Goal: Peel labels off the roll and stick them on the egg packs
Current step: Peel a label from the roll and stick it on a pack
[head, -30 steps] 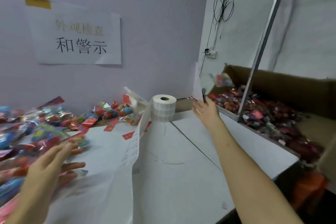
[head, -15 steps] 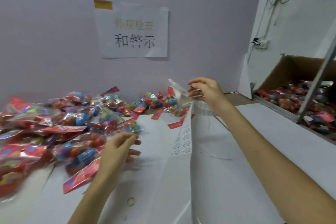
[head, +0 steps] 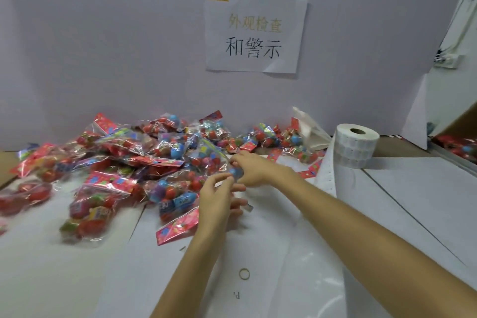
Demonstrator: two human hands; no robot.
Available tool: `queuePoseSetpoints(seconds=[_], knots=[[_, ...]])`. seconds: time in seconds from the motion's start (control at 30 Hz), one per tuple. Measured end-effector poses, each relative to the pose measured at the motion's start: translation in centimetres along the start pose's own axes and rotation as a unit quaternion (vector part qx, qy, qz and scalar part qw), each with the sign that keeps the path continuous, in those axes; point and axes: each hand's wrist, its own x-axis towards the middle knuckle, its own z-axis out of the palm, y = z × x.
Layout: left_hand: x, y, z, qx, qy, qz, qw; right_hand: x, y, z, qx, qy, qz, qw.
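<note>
Head view has both your hands meeting at the front edge of the pile of egg packs (head: 144, 155). Your left hand (head: 216, 196) curls thumb and fingers round one clear egg pack (head: 236, 173), lifting its near end. Your right hand (head: 254, 169) comes in from above, fingertips bunched narrow against that pack. Whether a label sits on them is too blurred to call.

The label roll (head: 357, 146) stands upright, well apart to your right, its backing strip (head: 327, 181) trailing down the table (head: 413, 201).

Watch the film here: it looks slippery and crinkly over round eggs, so a label pressed onto a bulge could wrinkle or lift at the corners. A loose left-hand hold could let the pack slide as you press. And that trailing strip lies close to your right forearm, where one sweep could snag it and tip the roll.
</note>
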Motion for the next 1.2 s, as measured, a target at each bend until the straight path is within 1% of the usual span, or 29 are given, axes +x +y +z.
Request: queuePoseSetpoints(seconds=[0.13, 0.27, 0.37, 0.43, 0.47, 0.53, 0.57, 0.67, 0.73, 0.77, 0.83, 0.93, 1.0, 1.13, 1.2], knots=[[0.4, -0.2, -0.2, -0.005, 0.014, 0.01, 1.0, 0.6, -0.7, 2.7, -0.006, 0.093, 0.029, 0.995], [0.2, -0.2, 0.0, 0.004, 0.011, 0.01, 1.0, 0.1, -0.9, 2.7, -0.003, 0.132, 0.042, 0.99], [0.2, -0.1, 0.1, 0.013, 0.01, 0.009, 1.0, -0.7, -0.3, 1.7, 0.067, 0.149, 0.065, 0.984], [0.0, 0.0, 0.1, 0.018, 0.009, 0.008, 1.0, -1.7, 0.5, 0.9, 0.174, 0.143, 0.07, 0.972], [-0.1, 0.0, 0.1, 0.02, 0.007, 0.008, 1.0, -2.4, 0.8, 0.5, 0.254, 0.141, 0.065, 0.955], [-0.2, 0.1, 0.1, 0.02, 0.0, 0.005, 1.0, -4.0, 1.1, -0.3, 0.404, 0.149, 0.063, 0.9], [-0.3, 0.1, 0.2, 0.018, -0.004, 0.002, 1.0, -4.9, 1.2, -0.7, 0.454, 0.162, 0.071, 0.873], [-0.7, 0.4, 0.3, 0.004, -0.026, -0.011, 1.0, -7.2, 1.8, -1.1, 0.583, 0.184, 0.093, 0.786], [-0.9, 0.6, 0.5, -0.007, -0.05, -0.025, 0.998, -8.7, 2.0, -0.7, 0.666, 0.169, 0.067, 0.723], [-1.0, 0.6, 0.6, -0.009, -0.065, -0.032, 0.997, -9.4, 2.1, -0.4, 0.693, 0.165, 0.052, 0.7], [-1.1, 0.6, 0.8, -0.009, -0.094, -0.042, 0.995, -10.3, 2.1, 0.6, 0.72, 0.163, 0.041, 0.673], [-1.4, 0.5, 0.9, -0.005, -0.11, -0.021, 0.994, -10.9, 1.9, 1.9, 0.728, 0.167, 0.044, 0.663], [-1.4, 0.5, 0.9, -0.007, -0.106, 0.004, 0.994, -11.3, 1.4, 2.4, 0.721, 0.18, 0.049, 0.668], [-1.3, 0.6, 0.6, 0.008, -0.082, 0.034, 0.996, -12.1, 0.4, 2.8, 0.668, 0.18, 0.037, 0.721], [-1.1, 0.6, 0.4, 0.009, -0.068, 0.034, 0.997, -12.3, -0.1, 2.8, 0.641, 0.184, 0.04, 0.744]])
